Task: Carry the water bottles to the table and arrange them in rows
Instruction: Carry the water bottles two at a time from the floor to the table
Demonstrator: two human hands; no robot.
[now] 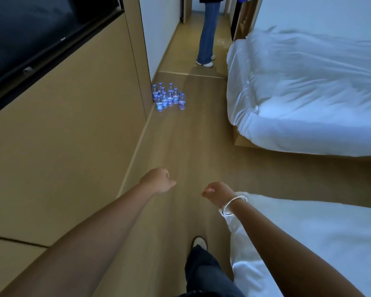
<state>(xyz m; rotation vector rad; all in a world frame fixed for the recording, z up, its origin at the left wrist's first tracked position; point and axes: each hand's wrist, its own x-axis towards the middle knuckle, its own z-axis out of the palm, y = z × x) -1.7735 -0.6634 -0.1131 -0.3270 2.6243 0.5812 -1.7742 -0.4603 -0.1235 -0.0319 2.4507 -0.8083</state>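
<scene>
At the bottom centre of the frame a dark trouser leg (204,273) is showing, with a light-toed shoe (199,243) resting on the wooden floor (180,146). Just above it, both bare forearms are reaching forward into the lower middle of the frame. The left hand (156,180) is hanging over the floor with its fingers curled loosely inward and gripping nothing. The right hand (217,192) is hovering a little to its right, well apart from it, fingers likewise curled under with thumb and fingertip seemingly close together, though the view is too soft to tell whether they are touching; it is carrying nothing. A silver bangle (234,205) is circling the right wrist.

White bedding (308,243) is filling the lower right corner, and a second white bed (308,93) is lying across the upper right. A tan panelled wall (62,136) is running along the left side, with a dark screen (30,39) mounted in the upper left.

The water bottles (168,97) are standing upright in a tight cluster on the floor at upper centre, just beside the corner of the wall, far from both hands. Beyond them, at top centre, another person's legs in blue jeans (208,35) and white shoes are standing in the passage.
</scene>
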